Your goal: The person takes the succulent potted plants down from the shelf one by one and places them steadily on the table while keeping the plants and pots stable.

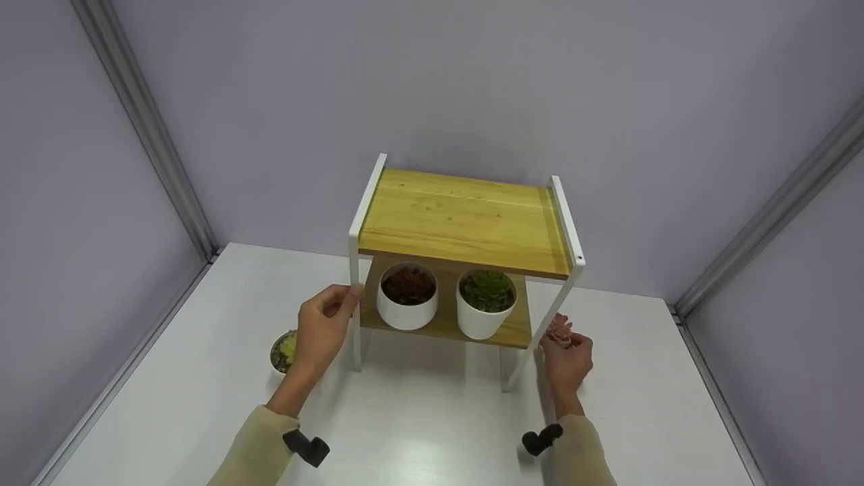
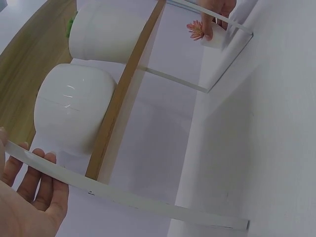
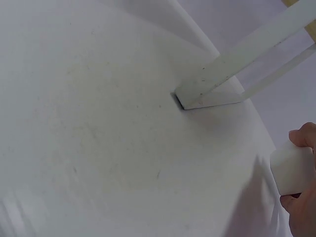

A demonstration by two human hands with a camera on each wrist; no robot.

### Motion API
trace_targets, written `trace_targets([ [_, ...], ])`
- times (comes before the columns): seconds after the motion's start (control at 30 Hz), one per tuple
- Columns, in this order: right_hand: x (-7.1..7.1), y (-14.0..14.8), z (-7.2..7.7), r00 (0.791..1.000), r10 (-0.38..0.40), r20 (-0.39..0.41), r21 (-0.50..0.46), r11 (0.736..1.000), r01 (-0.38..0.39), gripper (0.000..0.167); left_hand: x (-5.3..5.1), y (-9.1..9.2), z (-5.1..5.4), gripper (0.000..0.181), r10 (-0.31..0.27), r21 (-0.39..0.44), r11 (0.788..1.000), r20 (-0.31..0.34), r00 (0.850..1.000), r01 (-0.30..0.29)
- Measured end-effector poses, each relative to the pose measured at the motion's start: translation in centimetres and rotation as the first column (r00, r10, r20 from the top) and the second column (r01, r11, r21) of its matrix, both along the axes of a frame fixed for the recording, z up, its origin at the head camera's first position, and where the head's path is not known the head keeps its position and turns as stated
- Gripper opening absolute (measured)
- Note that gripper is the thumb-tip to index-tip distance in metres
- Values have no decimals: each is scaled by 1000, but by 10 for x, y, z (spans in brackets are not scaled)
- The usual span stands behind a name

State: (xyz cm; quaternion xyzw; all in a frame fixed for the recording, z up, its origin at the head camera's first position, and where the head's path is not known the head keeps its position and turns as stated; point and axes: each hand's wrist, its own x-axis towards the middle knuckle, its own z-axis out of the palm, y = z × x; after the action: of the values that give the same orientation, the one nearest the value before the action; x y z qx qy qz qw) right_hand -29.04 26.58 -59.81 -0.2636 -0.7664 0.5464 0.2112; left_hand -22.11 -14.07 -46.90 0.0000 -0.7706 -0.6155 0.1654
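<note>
A two-tier shelf with a wooden top and white metal frame stands on the table. On its lower board are two white pots, one with a dark red plant, one with a green plant. My left hand grips the front left upright between thumb and fingers. To the right of the shelf, my right hand holds a small white pot with a pink succulent; the pot is mostly hidden in the head view but shows between thumb and fingers in the right wrist view.
A small pot with a yellow-green plant stands on the white table, left of the shelf and partly behind my left hand. Grey walls with metal corner posts rise around the table.
</note>
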Motion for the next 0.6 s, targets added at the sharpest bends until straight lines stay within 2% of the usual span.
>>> trace_targets([
  [0.6,-7,-2,-7,1000,-12,5,25,1000,12,58,2,0,2,42,22,-21,1000,38,999,-21],
])
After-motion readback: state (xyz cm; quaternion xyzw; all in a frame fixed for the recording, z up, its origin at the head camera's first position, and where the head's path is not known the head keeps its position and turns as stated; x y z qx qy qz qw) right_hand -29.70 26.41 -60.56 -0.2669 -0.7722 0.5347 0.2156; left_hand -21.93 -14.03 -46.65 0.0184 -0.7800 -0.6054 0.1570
